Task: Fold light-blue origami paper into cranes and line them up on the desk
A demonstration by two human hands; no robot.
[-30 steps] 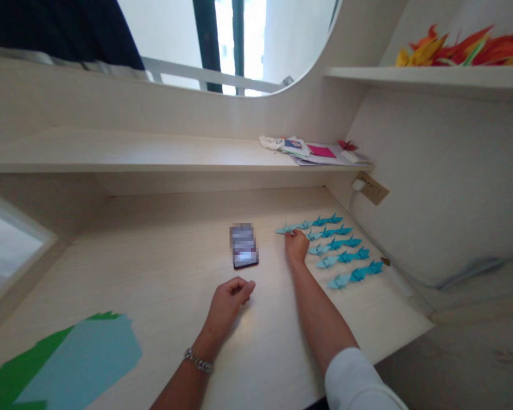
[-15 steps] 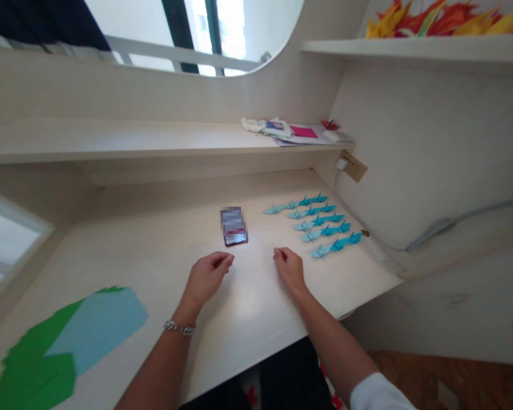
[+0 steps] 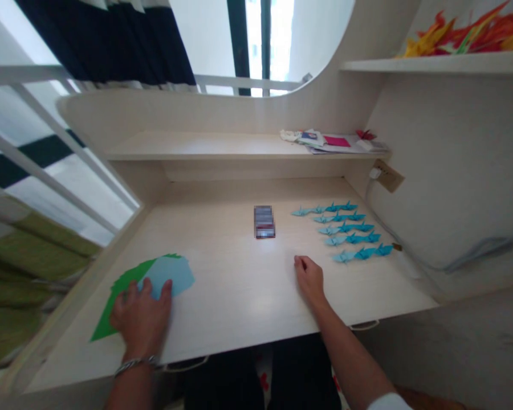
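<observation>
Light blue paper [image 3: 177, 277]: flat, toward the desk's [image 3: 231, 276] left edge and front-left corner, overlapping green paper [image 3: 104, 326]. Left hand [image 3: 143, 320] lies over both, fingers spread and touching the paper; no sheet is seen pinched between them. Right hand [image 3: 311, 279] rests nearer the front edge, right of centre, fingers curled in loosely, nothing visible inside. Phone [image 3: 264, 222] between the hands, farther toward the back edge; its display is blurred out. Blue paper cranes [image 3: 346, 228] stand by the right edge in five rows, pale at the left ends, deeper blue at the right. Judged on progress: the cranes look finished and set out (the row nearest the back edge runs farther left, seemingly one bird longer). The flat paper appears unworked; sheet count cannot be told. No half-folded piece is seen. Above, orange, red and yellow folded pieces [image 3: 470, 37] sit on the upper shelf [image 3: 444, 64].
</observation>
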